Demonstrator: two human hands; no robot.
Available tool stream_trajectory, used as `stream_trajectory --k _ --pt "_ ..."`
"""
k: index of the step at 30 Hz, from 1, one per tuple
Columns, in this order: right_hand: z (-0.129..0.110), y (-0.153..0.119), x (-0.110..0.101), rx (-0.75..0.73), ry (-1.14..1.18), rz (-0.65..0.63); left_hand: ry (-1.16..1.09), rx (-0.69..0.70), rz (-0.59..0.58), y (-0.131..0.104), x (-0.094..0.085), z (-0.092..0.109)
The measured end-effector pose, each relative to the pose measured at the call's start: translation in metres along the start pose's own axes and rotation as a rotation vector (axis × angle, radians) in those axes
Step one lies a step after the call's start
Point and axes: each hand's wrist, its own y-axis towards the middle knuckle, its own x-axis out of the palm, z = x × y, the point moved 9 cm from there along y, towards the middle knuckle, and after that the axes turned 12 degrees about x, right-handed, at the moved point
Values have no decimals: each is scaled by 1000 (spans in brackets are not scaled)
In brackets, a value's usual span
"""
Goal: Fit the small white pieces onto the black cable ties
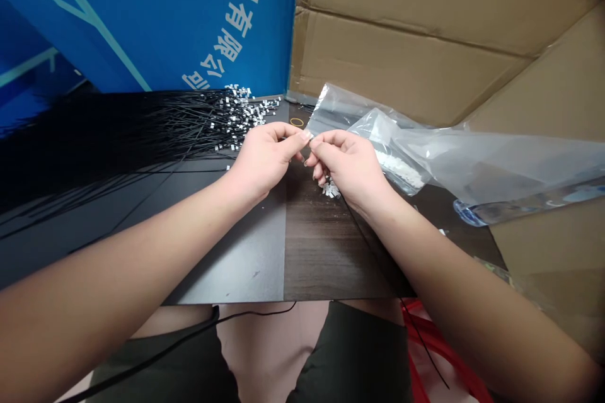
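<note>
My left hand and my right hand meet fingertip to fingertip above the dark wooden table. Each is closed in a pinch, with a tiny whitish piece just showing between them; what each one grips is too small to name. A thin black cable runs down from beneath my right hand past the table's front edge. Small white connectors lie in a little heap below my right fingers. Left of my left hand spreads a large bundle of black cables with white ends.
A clear plastic bag with small white pieces lies behind my right hand. Near the back is a yellow rubber band. Cardboard and a blue printed panel stand behind the table. Another clear plastic wrapper extends right.
</note>
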Motion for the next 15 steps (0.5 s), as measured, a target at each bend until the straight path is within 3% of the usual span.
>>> stream_trajectory --k 8,15 --pt "0 -3 0 7 -17 33 100 35 -8 1 -1 0" --pt "2 -4 0 -5 -5 47 341 165 -36 1 -2 21"
